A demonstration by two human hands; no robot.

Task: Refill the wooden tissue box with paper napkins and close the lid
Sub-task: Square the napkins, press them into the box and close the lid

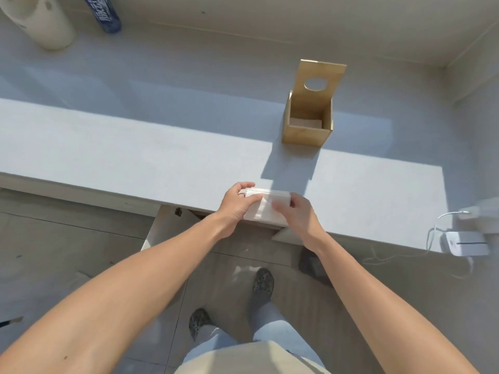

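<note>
Gripping a white stack of paper napkins [267, 209] at the near edge of a pale grey counter [135, 155], a person's two hands are closing on it from either side: the left hand [237, 202] is curling its fingers over the far left corner with the thumb [252, 201] lying across the top sheet, while the right hand [298, 211] is pressing against the right end, its fingertips blurred and hard to separate from the paper. The lower part of the stack is hanging past the counter lip, above what seems to be an open drawer, mostly hidden by the wrists. Well apart, farther back and to the right, the wooden tissue box [307, 128] is standing open, its lid [318, 82] with a round hole tilting upright behind it; something pale is lying at the bottom, too dim to identify. A blue bottle [105, 14] and a cream cylinder [40, 22] are being cut off by the top edge, and a white device [465, 242] with a cable is sitting at the right.
</note>
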